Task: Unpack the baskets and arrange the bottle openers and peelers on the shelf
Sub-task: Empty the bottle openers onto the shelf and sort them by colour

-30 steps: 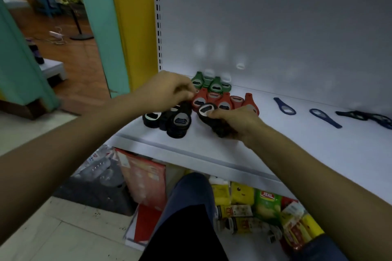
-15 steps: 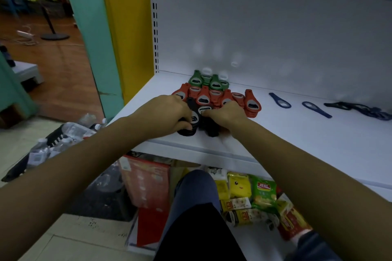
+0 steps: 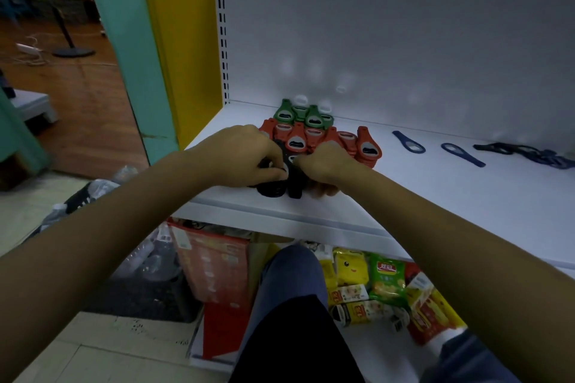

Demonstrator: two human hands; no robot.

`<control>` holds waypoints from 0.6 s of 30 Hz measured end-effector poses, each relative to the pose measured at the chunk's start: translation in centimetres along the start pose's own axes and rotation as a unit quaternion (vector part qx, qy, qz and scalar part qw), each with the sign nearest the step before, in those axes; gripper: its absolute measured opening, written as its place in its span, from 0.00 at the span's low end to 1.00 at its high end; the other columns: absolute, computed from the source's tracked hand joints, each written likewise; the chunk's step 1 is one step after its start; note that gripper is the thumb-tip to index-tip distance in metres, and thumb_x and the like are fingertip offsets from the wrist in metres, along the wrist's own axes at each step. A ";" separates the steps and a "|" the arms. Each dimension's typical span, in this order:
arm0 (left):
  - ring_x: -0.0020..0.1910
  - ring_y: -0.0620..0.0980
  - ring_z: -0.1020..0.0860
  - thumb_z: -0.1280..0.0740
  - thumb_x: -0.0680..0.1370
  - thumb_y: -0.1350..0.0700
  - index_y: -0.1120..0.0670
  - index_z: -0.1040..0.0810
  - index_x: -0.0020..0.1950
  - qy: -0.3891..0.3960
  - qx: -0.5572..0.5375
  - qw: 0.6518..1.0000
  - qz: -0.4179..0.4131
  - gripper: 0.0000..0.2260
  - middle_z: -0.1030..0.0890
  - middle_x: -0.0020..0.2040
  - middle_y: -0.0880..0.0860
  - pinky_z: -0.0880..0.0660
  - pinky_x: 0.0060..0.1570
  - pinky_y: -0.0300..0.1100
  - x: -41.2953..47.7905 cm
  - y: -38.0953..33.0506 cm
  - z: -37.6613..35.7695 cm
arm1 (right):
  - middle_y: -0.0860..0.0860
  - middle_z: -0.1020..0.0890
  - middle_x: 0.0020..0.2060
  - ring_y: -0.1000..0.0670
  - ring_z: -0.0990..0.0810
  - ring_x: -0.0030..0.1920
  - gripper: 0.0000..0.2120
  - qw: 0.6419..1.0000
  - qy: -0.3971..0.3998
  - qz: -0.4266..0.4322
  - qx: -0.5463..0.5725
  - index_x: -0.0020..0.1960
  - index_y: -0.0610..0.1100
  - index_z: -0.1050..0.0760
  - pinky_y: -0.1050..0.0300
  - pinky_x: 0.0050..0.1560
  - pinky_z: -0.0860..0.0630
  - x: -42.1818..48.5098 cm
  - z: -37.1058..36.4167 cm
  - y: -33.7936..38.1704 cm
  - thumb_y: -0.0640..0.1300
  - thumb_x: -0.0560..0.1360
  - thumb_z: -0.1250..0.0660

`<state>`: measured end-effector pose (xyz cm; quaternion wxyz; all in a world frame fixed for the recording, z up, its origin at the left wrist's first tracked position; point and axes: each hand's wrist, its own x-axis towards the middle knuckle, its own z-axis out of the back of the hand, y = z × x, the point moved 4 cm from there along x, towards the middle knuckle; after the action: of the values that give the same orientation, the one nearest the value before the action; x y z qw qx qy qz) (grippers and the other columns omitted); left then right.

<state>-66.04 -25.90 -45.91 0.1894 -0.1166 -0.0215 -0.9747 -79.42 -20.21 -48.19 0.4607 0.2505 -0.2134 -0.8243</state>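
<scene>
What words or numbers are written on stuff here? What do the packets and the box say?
Nothing reads clearly.
Green snack packet: red logo with pale characters, too blurred to read.
Yellow packets beside it: red marks, perhaps "13", too blurred to be sure.
Orange cardboard box: white label and print, too small to read.
Red plastic bottle openers: no lettering visible.

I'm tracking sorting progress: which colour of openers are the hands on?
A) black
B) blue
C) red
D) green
A: the left hand and right hand grip black openers at the shelf front, ahead of the red openers.
</scene>
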 end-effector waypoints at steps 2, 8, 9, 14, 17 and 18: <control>0.41 0.48 0.25 0.38 0.77 0.43 0.50 0.19 0.49 -0.053 0.023 0.998 0.001 0.14 0.20 0.43 0.49 0.35 0.36 0.40 0.8 -0.5 1.1 | 0.44 0.19 0.36 0.46 0.19 0.31 0.16 0.999 -0.028 0.031 -0.012 0.44 0.40 0.26 0.58 0.29 0.23 -0.2 0.9 -0.1 0.52 0.79 0.41; 0.46 0.51 0.24 0.39 0.78 0.50 0.52 0.20 0.52 -0.166 -0.024 0.985 -0.038 0.11 0.19 0.46 0.51 0.30 0.42 0.43 7.2 -5.7 2.2 | 0.49 0.20 0.34 0.46 0.22 0.36 0.11 0.968 -0.241 0.067 -0.013 0.37 0.46 0.22 0.58 0.34 0.31 -1.6 7.2 -4.3 0.49 0.74 0.38; 0.48 0.52 0.23 0.39 0.78 0.51 0.53 0.20 0.53 -0.169 -0.047 0.983 -0.047 0.11 0.18 0.48 0.52 0.28 0.45 0.45 8.9 -7.1 1.8 | 0.50 0.20 0.36 0.47 0.22 0.38 0.10 0.964 -0.259 0.054 -0.003 0.38 0.47 0.22 0.58 0.36 0.31 -1.7 8.4 -5.9 0.49 0.74 0.38; 0.49 0.52 0.21 0.37 0.78 0.56 0.55 0.22 0.55 -0.146 -0.211 0.963 -0.080 0.09 0.18 0.50 0.52 0.25 0.50 0.47 17.0 -15.0 -1.8 | 0.49 0.19 0.47 0.46 0.21 0.49 0.09 0.959 -0.283 -0.035 -0.001 0.52 0.46 0.20 0.59 0.43 0.29 -1.5 13.5 -16.9 0.49 0.76 0.35; 0.50 0.50 0.21 0.36 0.78 0.55 0.54 0.24 0.59 -0.089 -0.308 0.946 -0.049 0.11 0.19 0.55 0.50 0.26 0.51 0.40 21.6 -18.5 -5.5 | 0.44 0.21 0.59 0.42 0.25 0.61 0.17 0.951 -0.292 -0.094 -0.019 0.62 0.43 0.23 0.50 0.60 0.27 -2.2 15.4 -23.6 0.50 0.76 0.33; 0.50 0.49 0.21 0.35 0.78 0.55 0.54 0.24 0.60 -0.062 -0.354 0.933 -0.026 0.11 0.20 0.56 0.50 0.26 0.52 0.39 23.1 -19.5 -6.9 | 0.43 0.21 0.60 0.41 0.25 0.61 0.17 0.947 -0.300 -0.109 -0.033 0.61 0.43 0.22 0.48 0.60 0.26 -2.5 15.8 -25.5 0.49 0.77 0.34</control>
<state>-95.64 -16.80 -47.13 0.1083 -0.2357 0.3102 -0.9146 -104.58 -3.83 -50.12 0.2909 -0.0023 -0.2864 -0.9129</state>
